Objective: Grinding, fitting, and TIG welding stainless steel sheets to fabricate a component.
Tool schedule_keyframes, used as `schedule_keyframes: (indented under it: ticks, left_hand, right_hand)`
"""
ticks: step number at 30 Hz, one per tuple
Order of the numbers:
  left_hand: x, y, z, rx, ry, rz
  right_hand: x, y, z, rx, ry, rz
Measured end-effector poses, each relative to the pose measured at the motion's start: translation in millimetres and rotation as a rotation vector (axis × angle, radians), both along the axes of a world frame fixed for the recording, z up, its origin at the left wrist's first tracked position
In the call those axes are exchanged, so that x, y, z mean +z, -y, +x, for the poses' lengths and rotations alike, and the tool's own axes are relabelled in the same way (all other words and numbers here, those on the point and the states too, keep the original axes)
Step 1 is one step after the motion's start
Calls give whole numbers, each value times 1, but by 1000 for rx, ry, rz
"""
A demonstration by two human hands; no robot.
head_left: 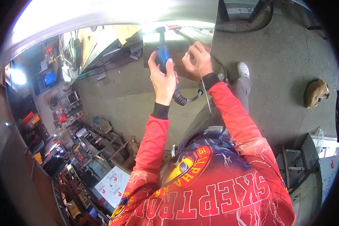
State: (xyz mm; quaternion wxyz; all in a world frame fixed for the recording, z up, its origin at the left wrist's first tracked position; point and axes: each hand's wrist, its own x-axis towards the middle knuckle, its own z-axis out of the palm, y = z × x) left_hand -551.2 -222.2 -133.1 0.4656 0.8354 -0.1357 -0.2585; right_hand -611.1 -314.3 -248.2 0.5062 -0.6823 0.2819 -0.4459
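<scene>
My left hand [163, 81] is wrapped round the blue handle of a TIG welding torch [163, 54]. Its dark head and reddish nozzle lie close to a seam on shiny sheet metal [150, 44]. From the handle's lower end a ribbed black cable curves away to the right. My right hand [198, 60] is closed, pinching a thin metal filler rod [206, 92]. One end of that rod reaches up toward the nozzle; the other hangs below the wrist and is bent at its tip. Glare hides the exact gap between nozzle, rod and metal.
A cluttered bench [101, 43] with tools stands at the upper left. Crowded shelves and metal parts [90, 150] fill the lower left. On the concrete floor at right lies a brown bag-like object [317, 93]. A metal frame [295, 162] stands at the lower right. My shoe [243, 69] shows beyond my right forearm.
</scene>
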Motion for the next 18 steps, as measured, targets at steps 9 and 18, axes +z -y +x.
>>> schedule_keyframes:
  ticks: [9, 18]
  left_hand:
    - [2, 2, 1, 5, 6, 33]
    - [2, 4, 1, 9, 28, 52]
  right_hand:
    - [2, 1, 0, 16, -8, 6]
    - [1, 1, 1, 6, -18, 0]
